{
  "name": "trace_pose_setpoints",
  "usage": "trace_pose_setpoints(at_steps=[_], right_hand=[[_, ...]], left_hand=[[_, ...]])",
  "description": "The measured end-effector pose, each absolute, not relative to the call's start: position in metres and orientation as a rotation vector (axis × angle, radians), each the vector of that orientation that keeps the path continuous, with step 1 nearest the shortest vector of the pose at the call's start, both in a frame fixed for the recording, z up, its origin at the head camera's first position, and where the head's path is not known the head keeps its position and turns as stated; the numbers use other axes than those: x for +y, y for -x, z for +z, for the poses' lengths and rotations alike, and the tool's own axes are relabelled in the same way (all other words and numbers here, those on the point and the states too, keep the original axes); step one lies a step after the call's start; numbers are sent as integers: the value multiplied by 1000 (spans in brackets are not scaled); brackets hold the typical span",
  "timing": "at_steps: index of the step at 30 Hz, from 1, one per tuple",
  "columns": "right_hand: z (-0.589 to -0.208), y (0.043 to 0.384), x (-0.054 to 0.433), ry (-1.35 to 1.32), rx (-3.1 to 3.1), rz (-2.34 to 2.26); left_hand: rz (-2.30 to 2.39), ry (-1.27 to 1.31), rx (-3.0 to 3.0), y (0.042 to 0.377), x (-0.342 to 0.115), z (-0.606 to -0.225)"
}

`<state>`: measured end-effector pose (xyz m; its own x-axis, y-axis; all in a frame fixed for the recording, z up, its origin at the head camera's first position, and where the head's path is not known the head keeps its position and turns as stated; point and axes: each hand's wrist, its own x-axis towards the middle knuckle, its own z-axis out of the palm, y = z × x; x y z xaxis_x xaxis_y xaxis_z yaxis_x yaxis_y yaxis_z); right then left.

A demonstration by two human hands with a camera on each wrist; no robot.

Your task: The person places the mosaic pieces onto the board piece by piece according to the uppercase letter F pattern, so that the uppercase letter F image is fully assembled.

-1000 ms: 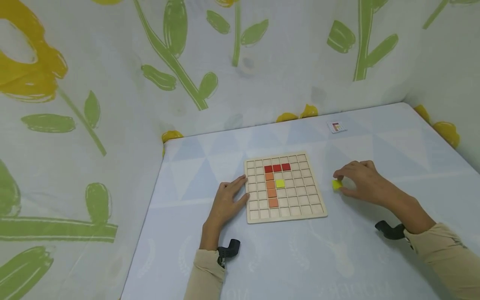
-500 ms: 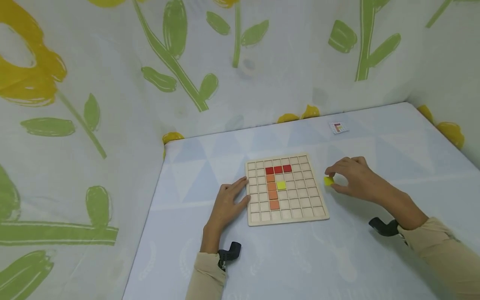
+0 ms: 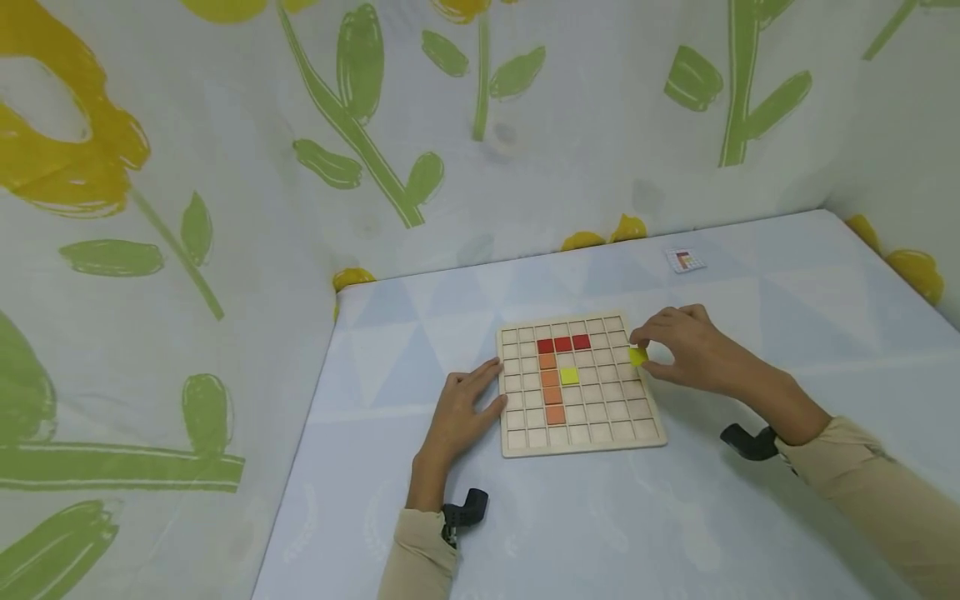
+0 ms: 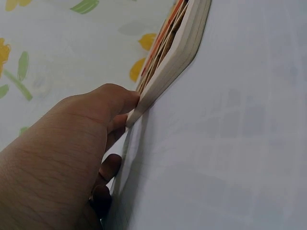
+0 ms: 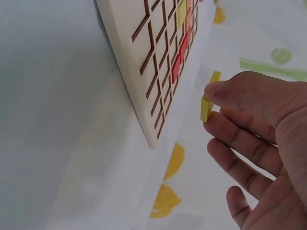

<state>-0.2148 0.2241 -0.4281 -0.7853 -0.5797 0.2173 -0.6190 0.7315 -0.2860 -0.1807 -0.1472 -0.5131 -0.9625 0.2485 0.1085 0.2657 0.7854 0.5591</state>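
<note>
A wooden grid board [image 3: 600, 433] lies on the table with red tiles [image 3: 563, 344] in a row, orange tiles [image 3: 552, 395] in a column below the row's left end, and one yellow tile [image 3: 569, 377] right of the column. My left hand [image 3: 459, 417] rests at the board's left edge, thumb and fingertips touching its side. My right hand [image 3: 693, 354] pinches another yellow tile [image 5: 207, 106] between thumb and finger, at the board's right edge in the head view. The right wrist view shows that tile held off the board, its other fingers loosely bent.
A small printed card [image 3: 685, 260] with a coloured grid pattern lies near the table's back edge. Behind the table [image 3: 585, 525] hangs a flower-printed cloth [image 3: 570, 167]. A dark wrist mount [image 3: 750, 442] sits on the right forearm, another [image 3: 467, 510] on the left.
My right hand has moved left with the yellow tile, from beside the board to its right edge. The left hand stays at the board, and the view has shifted slightly.
</note>
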Motion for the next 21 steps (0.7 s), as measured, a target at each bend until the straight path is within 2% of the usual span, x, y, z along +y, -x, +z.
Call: trace_pose_setpoints(at_steps=[21], right_hand=[[-427,219,195,-1024,-2882,545]], left_hand=[[-891,426,-2941,181,-147,-513]])
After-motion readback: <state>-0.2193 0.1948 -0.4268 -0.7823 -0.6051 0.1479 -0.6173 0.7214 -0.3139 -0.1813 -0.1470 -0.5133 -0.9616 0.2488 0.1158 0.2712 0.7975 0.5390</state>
